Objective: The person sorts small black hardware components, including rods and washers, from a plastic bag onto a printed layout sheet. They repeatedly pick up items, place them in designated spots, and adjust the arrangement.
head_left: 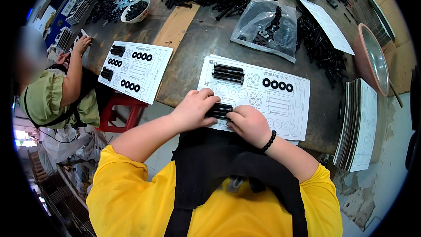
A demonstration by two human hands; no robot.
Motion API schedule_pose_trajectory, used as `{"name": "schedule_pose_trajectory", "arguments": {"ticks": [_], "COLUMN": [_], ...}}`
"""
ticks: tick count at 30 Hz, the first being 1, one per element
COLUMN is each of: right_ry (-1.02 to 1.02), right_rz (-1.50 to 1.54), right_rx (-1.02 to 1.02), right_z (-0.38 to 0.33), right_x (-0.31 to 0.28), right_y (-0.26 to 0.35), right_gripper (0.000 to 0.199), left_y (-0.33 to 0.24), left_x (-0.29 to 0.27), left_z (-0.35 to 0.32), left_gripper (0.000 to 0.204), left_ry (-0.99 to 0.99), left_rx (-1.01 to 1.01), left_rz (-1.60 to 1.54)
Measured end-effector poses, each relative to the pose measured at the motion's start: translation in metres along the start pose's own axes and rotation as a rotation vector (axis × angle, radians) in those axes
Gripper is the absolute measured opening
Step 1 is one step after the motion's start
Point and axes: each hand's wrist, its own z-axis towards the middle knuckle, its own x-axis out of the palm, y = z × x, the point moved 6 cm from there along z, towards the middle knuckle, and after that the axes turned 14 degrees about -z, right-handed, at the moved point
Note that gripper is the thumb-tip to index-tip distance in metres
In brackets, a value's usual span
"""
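black bolts (225, 108) between the fingertips (215, 98), best kept parallel
left hand (193, 110) and right hand (252, 123) curl narrowly at the bolts' ends, firm grip hard to tell; keep them flat on the card (254, 88) beneath.

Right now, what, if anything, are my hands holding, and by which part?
Your left hand and right hand are at opposite ends of the black bolts on the printed sheet; whether they grip or merely touch them can't be told.
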Motion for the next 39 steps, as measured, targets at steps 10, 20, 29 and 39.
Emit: {"name": "schedule_pose_trajectory", "arguments": {"ticks": [10, 20, 29, 39], "right_ry": [-0.02, -0.108, -0.13, -0.111], "right_rz": [-0.424, -0.394, -0.38, -0.378], "right_rx": [-0.256, -0.328, -0.261, -0.284], "right_z": [0.004, -0.005, -0.009, -0.006], "right_x": [0.001, 0.003, 0.007, 0.004], "right_y": [0.02, 0.013, 0.009, 0.008], "right_gripper": [0.002, 0.005, 0.006, 0.004], "left_y": [-0.005, -0.029, -0.036, -0.03], "left_x": [-0.016, -0.005, 0.007, 0.003], "left_z": [0.016, 0.035, 0.042, 0.053], "left_gripper": [0.024, 0.01, 0.009, 0.012], "left_ry": [0.411, 0.607, 0.804, 0.767], "left_rx": [0.381, 0.543, 0.576, 0.633], "left_rz": [0.497, 0.683, 0.821, 0.794]}}
